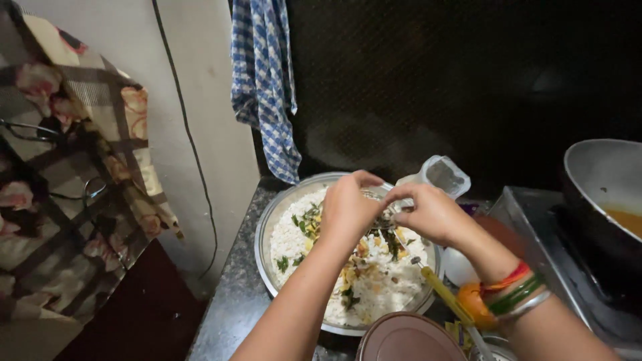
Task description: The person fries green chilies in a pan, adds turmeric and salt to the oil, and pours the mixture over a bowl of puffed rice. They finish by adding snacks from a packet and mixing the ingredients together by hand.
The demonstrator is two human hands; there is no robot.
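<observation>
A wide steel bowl (pixel 269 220) sits on the dark stone counter, filled with white puffed rice mixed with green leaves and yellow and brown bits. Both my hands hover over its far side. My left hand (pixel 348 208) is curled with fingers pinched together above the mixture. My right hand (pixel 431 214), with coloured bangles on the wrist, pinches the edge of a small clear plastic packet (pixel 440 175) at the bowl's far rim. The two hands' fingertips meet at the packet; what my left hand pinches is hidden.
A yellow-handled spoon (pixel 447 299) rests in the bowl's right side. A brown lid (pixel 406 338) lies at the front. A pan with orange liquid (pixel 612 194) sits on the stove at right. A blue checked towel (pixel 266 80) hangs on the wall.
</observation>
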